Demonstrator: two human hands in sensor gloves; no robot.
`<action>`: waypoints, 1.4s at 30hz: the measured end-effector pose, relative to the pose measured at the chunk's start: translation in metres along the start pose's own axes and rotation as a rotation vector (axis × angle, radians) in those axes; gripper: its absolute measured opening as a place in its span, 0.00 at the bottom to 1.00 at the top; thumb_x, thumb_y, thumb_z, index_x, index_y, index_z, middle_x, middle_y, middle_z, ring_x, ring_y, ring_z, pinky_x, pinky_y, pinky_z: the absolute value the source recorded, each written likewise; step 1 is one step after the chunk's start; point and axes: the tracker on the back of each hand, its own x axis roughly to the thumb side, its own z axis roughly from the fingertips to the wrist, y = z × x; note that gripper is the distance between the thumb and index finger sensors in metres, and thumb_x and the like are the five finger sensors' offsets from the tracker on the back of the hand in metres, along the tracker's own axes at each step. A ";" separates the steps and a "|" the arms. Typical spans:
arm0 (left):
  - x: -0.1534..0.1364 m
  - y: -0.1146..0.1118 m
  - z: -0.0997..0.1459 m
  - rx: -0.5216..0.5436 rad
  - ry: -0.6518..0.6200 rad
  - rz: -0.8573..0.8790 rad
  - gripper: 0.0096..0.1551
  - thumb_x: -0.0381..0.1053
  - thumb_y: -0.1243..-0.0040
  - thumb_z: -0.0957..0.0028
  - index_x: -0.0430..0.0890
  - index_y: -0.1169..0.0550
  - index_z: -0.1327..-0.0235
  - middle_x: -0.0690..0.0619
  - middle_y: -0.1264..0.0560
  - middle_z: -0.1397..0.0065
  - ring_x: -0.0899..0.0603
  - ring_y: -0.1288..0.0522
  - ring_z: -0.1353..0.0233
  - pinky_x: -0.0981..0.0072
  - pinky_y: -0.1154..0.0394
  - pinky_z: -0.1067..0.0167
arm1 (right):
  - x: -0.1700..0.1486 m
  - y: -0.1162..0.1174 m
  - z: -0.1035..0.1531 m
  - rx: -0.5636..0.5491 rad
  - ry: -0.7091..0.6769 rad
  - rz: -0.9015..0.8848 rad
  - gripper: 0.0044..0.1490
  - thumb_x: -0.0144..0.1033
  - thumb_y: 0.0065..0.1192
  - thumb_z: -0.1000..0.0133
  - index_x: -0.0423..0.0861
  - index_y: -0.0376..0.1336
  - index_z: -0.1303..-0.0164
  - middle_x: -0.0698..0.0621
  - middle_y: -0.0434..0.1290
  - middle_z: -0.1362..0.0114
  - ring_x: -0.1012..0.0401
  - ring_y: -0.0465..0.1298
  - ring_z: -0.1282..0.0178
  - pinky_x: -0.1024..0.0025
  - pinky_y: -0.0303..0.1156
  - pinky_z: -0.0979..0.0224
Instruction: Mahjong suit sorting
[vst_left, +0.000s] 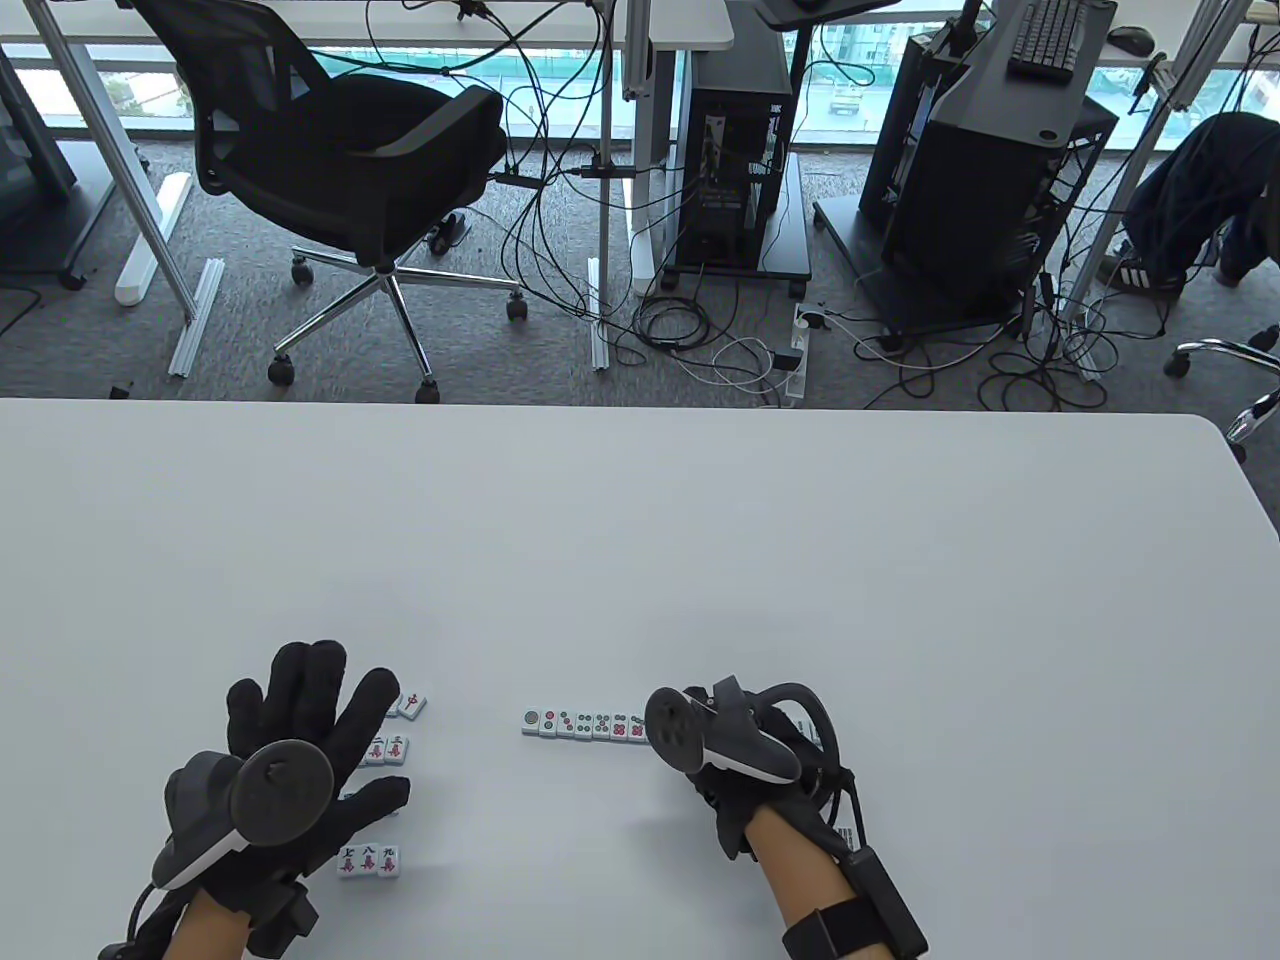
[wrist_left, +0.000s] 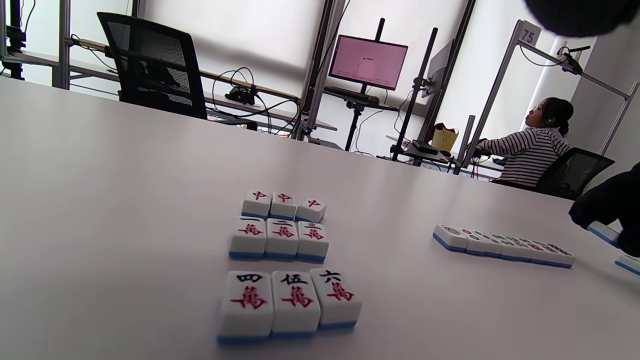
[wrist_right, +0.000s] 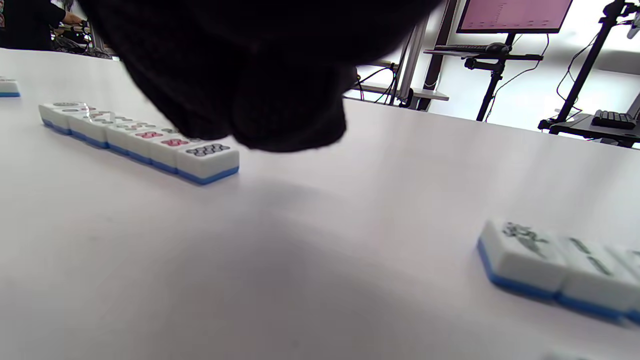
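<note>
**Mahjong tiles grouped by suit, hands over each group**

Your tiles lie face up on the white table (vst_left: 640, 560), grouped so each suit reads at a glance. On your left, short rows of three: the red-character tiles (wrist_left: 283, 204) farthest, the numbered character rows (wrist_left: 278, 238) nearer. Well apart to the right runs the dots row (vst_left: 585, 725).

Your left hand (vst_left: 300, 740) hovers flat, fingers spread, over the character rows. Your right hand (vst_left: 740, 760) sits at the dots row's right end; whether it pinches a tile cannot be told.
</note>
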 end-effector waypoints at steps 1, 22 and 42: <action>0.000 0.000 0.000 0.001 -0.001 0.001 0.54 0.78 0.49 0.60 0.65 0.52 0.22 0.59 0.73 0.18 0.44 0.76 0.16 0.31 0.73 0.26 | 0.001 0.002 -0.003 0.013 -0.002 0.006 0.37 0.42 0.72 0.52 0.36 0.66 0.36 0.50 0.81 0.63 0.65 0.75 0.81 0.75 0.74 0.78; -0.004 0.003 0.001 0.011 0.009 0.016 0.53 0.78 0.49 0.60 0.65 0.52 0.22 0.59 0.73 0.18 0.44 0.76 0.16 0.31 0.73 0.26 | -0.019 -0.005 -0.006 0.022 0.082 -0.032 0.42 0.46 0.66 0.48 0.41 0.59 0.26 0.48 0.80 0.57 0.62 0.77 0.76 0.72 0.75 0.73; -0.002 -0.001 0.000 -0.018 0.015 -0.003 0.53 0.78 0.49 0.60 0.65 0.52 0.22 0.59 0.73 0.18 0.44 0.76 0.16 0.31 0.72 0.26 | -0.062 0.029 0.007 0.197 0.167 0.188 0.36 0.40 0.70 0.49 0.42 0.64 0.32 0.51 0.80 0.61 0.65 0.75 0.80 0.75 0.74 0.76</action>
